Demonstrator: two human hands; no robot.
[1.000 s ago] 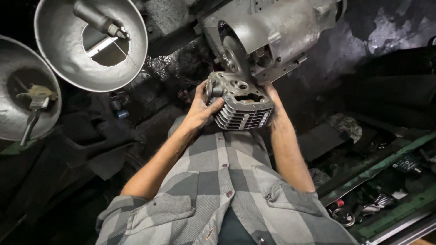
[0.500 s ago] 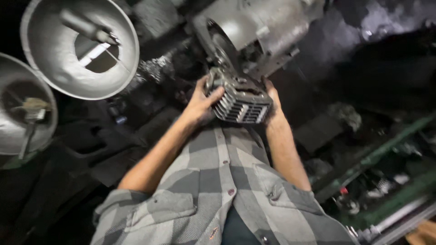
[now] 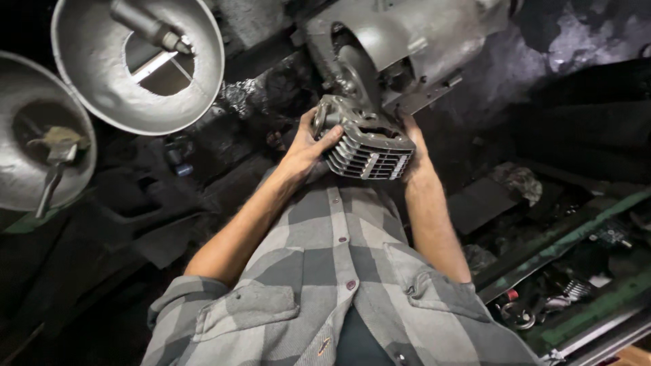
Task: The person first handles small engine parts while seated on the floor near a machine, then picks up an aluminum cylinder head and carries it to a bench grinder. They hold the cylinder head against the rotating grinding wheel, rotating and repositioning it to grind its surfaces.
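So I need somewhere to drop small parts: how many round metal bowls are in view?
2. One large metal bowl sits at the upper left, holding a cylindrical part; a second bowl is at the far left edge, partly cut off. Others may lie out of frame.

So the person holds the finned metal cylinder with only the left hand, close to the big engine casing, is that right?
Not quite: the head view shows both hands on the finned metal cylinder, the left hand and the right hand, one on each side. It is close to the big engine casing.
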